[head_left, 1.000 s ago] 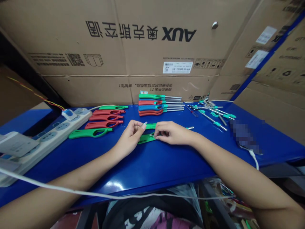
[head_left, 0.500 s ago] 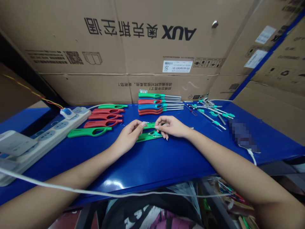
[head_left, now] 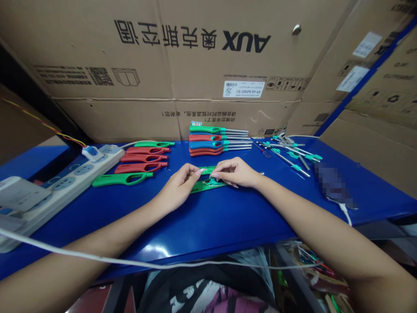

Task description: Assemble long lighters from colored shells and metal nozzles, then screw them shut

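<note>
On the blue table lie two green lighter shell halves (head_left: 199, 188), partly covered by my hands. My left hand (head_left: 180, 184) is closed, thumb and index finger pinching a small pale piece (head_left: 202, 171) over the upper shell half. Its exact kind is too small to make out. My right hand (head_left: 237, 172) is closed too, its fingertips pressed on a teal lighter part (head_left: 213, 180) at the lower shell half. Behind both hands rests a stack of finished-looking gas lighters (head_left: 205, 144) in green, red and blue with metal tubes.
Several red and green lighter shells (head_left: 141, 167) lie at left beside a white power strip (head_left: 74, 178). Metal tubes with teal parts (head_left: 293, 156) are heaped at right, near a blurred dark object (head_left: 332, 184) with a white cable. A cardboard box (head_left: 195, 65) walls off the back.
My left hand has shifted slightly right, bringing the small pale piece closer to my right hand. My right hand stays nearly in place, its fingers lower and more closed.
</note>
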The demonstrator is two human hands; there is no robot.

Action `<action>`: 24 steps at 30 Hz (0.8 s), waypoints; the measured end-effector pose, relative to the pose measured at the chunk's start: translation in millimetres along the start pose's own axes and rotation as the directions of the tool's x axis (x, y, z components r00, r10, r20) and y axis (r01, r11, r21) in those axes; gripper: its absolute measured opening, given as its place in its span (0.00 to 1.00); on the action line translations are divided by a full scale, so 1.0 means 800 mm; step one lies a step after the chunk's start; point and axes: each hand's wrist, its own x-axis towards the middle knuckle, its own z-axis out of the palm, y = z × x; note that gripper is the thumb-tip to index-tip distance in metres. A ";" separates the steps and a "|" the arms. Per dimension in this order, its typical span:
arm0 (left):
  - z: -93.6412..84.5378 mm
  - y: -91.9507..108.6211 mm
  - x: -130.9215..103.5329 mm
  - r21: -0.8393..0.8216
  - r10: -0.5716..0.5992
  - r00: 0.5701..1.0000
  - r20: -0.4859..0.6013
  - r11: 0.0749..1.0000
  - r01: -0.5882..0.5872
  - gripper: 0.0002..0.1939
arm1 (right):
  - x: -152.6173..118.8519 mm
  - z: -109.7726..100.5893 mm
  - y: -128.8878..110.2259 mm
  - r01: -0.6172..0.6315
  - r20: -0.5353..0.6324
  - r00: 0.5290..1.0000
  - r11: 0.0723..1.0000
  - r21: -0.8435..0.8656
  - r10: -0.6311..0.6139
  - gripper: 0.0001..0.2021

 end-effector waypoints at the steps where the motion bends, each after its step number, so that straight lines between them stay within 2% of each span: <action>1: 0.000 0.001 0.000 0.022 0.018 1.000 0.019 1.000 -0.018 0.15 | 0.001 0.000 0.000 0.046 -0.008 0.999 0.999 -0.013 -0.046 0.17; 4: 0.000 0.002 0.000 0.055 0.052 0.996 0.069 0.997 -0.056 0.16 | 0.003 0.001 0.001 0.148 -0.018 0.989 0.988 -0.039 -0.148 0.14; 6: 0.001 0.002 0.000 0.049 0.054 0.994 0.094 0.997 -0.058 0.17 | 0.004 0.001 0.001 0.156 -0.012 0.988 0.987 -0.046 -0.156 0.14; 13: 0.002 0.001 -0.001 0.042 0.059 0.993 0.098 0.997 -0.063 0.18 | 0.004 0.002 0.001 0.111 -0.029 0.993 0.993 -0.026 -0.112 0.14; 20: 0.002 0.005 -0.001 0.037 0.053 0.994 0.095 0.998 -0.056 0.17 | 0.006 0.005 0.000 0.007 -0.101 0.995 1.000 0.014 -0.005 0.17; 24: 0.002 0.003 -0.001 0.020 0.045 0.995 0.091 0.999 -0.047 0.17 | 0.005 0.005 -0.002 0.009 -0.117 0.993 0.999 0.038 -0.005 0.16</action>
